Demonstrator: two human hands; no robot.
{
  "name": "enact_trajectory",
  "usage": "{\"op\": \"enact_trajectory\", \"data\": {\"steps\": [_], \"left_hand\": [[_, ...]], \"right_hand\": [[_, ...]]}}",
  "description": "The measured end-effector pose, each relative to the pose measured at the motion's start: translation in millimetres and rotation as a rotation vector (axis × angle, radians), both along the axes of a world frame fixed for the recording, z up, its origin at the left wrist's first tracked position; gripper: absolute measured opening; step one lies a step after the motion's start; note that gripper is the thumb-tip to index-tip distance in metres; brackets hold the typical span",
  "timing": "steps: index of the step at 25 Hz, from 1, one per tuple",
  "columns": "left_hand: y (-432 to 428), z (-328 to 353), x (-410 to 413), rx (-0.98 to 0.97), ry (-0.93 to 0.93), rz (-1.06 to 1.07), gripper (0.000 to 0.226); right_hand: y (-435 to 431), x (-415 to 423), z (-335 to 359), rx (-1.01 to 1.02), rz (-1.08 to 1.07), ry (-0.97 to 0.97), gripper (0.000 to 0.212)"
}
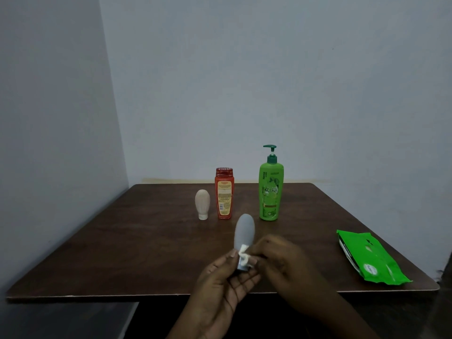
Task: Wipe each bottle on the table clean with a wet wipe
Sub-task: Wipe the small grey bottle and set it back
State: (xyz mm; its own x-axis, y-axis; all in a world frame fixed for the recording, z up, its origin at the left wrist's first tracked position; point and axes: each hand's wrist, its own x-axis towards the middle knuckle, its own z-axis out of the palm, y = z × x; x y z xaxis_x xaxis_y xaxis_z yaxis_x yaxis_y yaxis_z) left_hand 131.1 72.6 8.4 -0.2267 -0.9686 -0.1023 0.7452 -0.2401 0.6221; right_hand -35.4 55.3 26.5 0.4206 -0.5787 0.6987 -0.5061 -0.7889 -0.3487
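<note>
Risk: a slip of the grey bottle [244,231] out of a damp, low grip at its cap end, then a drop onto the near worktop [122,253] or off its edge.
Second risk: upper body left unwiped, with the wet wipe [243,253] bunched small at the neck.
Left hand [220,285]: curled round the cap end, holding the bottle upright above the near edge.
Right hand [283,265]: pinching the wipe against the neck; exact finger contact hard to tell in the dim light.
Waiting: beige bottle [202,204], red bottle [224,194] and green pump bottle [271,189] standing farther back.
</note>
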Motion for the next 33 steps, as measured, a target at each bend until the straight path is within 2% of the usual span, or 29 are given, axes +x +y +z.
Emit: {"op": "enact_trajectory", "data": {"steps": [2, 4, 5, 7, 10, 12, 14, 16, 17, 18, 22, 25, 29, 31, 33], "left_hand": [[-0.8, -4.1, 2.7, 0.023, -0.009, -0.011, 0.046], [-1.1, -6.2, 2.0, 0.037, -0.041, -0.041, 0.046], [-0.9, -6.1, 1.4, 0.039, -0.058, -0.057, 0.045], [0.2, -5.7, 1.0, 0.035, -0.065, -0.065, 0.044], [-2.1, -6.5, 5.4, 0.013, -0.025, -0.044, 0.043], [-3.3, -8.7, 8.9, 0.040, 0.016, -0.022, 0.046], [-4.4, -7.3, 11.3, 0.065, 0.032, -0.053, 0.047], [-5.2, -3.2, 10.9, 0.078, 0.015, -0.093, 0.044], [-5.7, -2.1, 10.1, 0.082, 0.009, -0.103, 0.046], [-6.0, -1.0, 8.1, 0.092, 0.010, -0.107, 0.050], [-5.8, 1.9, -0.4, 0.073, 0.040, -0.119, 0.051], [-11.5, -2.1, -1.6, 0.093, -0.028, -0.001, 0.056], [-12.9, 1.4, 5.0, 0.085, -0.180, 0.116, 0.038], [-13.1, 5.1, 6.8, 0.060, -0.202, 0.115, 0.042], [-10.6, 8.3, 8.7, 0.032, -0.171, 0.087, 0.044]], "right_hand": [[-4.7, -7.4, 12.1, 0.004, -0.033, -0.110, 0.013], [-19.1, -11.1, 20.1, -0.108, -0.204, -0.213, 0.016], [-25.2, -8.6, 20.4, -0.164, -0.266, -0.195, 0.018], [-28.5, 1.1, 8.8, -0.216, -0.244, -0.114, 0.022], [-14.0, 9.3, -12.2, -0.114, -0.137, 0.045, 0.033], [-1.7, 5.9, -9.9, 0.030, -0.021, 0.093, 0.026], [2.9, -1.1, 2.9, 0.214, 0.089, -0.079, 0.019], [-4.4, -8.5, 9.8, 0.167, -0.015, -0.310, 0.016], [-8.2, -8.3, 9.0, 0.107, -0.092, -0.339, 0.016], [-10.6, -4.7, 6.5, 0.073, -0.139, -0.309, 0.018], [-3.9, 10.5, -22.5, -0.029, -0.158, 0.016, 0.023], [4.2, 1.7, -16.8, -0.006, -0.123, 0.163, 0.014], [9.3, -4.6, -8.3, -0.089, -0.236, 0.045, 0.022], [15.6, 0.3, -11.2, -0.200, -0.240, 0.026, 0.033], [24.6, 7.7, -16.1, -0.339, -0.161, 0.089, 0.034]]}}
